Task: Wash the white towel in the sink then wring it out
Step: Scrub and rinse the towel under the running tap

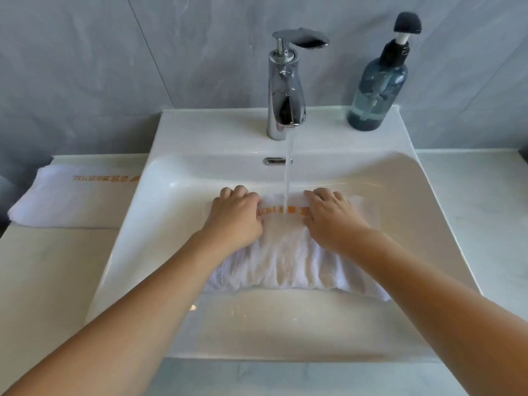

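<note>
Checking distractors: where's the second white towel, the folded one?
In the head view, the folded white towel with orange lettering lies on the pale countertop, left of the white sink.

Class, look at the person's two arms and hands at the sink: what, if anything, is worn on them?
Nothing that shows. The left hand and right hand are bare, with no gloves, rings, watch or bracelets. Both forearms are bare up to the frame's edge; no sleeve is in view.
</note>
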Motion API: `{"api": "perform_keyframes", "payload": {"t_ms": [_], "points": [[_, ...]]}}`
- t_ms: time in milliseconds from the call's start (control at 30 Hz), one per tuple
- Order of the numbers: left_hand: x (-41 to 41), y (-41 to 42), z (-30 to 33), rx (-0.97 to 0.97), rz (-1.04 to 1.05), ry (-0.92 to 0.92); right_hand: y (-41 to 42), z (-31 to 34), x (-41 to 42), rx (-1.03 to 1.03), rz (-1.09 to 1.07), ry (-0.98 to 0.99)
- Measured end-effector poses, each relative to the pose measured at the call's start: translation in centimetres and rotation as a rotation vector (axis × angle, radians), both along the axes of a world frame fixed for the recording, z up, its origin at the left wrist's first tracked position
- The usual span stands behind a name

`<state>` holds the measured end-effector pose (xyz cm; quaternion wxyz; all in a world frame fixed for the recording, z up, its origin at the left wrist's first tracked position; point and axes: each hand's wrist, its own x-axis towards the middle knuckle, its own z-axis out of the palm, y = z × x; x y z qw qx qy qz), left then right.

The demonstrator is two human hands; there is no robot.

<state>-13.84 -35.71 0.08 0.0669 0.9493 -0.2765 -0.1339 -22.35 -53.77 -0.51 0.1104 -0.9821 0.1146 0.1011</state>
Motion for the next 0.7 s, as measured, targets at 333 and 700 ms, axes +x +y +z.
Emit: {"api": "perform_keyframes", "payload": {"t_ms": [333, 700], "points": [[1.7, 0.6, -0.7, -0.242, -0.066, 0.103, -0.5, -0.2, 0.6, -0.154, 0.048, -0.08], [0.9, 0.4, 0.0, -0.122, -0.204, -0.109, -0.2, 1.9, -0.3, -0.253, 0.118, -0.294]]}}
